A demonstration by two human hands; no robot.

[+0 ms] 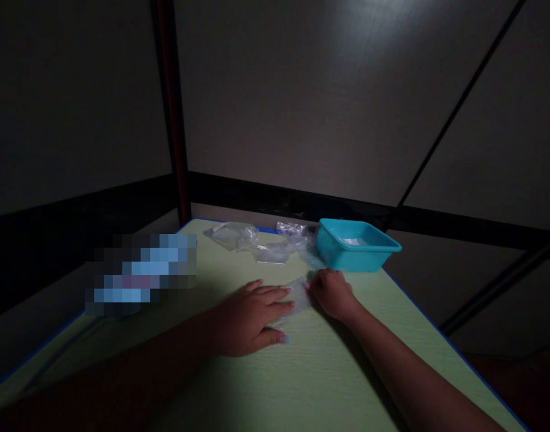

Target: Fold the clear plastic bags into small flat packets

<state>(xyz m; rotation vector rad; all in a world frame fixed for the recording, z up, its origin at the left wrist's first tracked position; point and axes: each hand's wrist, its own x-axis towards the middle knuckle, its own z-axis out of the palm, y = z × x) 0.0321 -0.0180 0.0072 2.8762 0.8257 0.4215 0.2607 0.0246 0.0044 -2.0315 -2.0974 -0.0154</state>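
Observation:
A clear plastic bag (300, 300) lies flat on the pale green table (275, 384). My left hand (252, 318) rests on its left part, palm down, with the fingers spread. At the bag's right end, my right hand (333, 293) has its fingers curled, pinching the edge of the plastic. Just behind my right hand stands a turquoise plastic basket (355, 258) with something pale and shiny inside. Several crumpled clear bags (271, 252) lie to the left of the basket, near the table's far edge.
On the left side of the table is a blurred-out blue and dark object (140, 276), with a cable running from it toward the near left. The table has a blue edge. Dark wall panels (292, 108) rise behind it.

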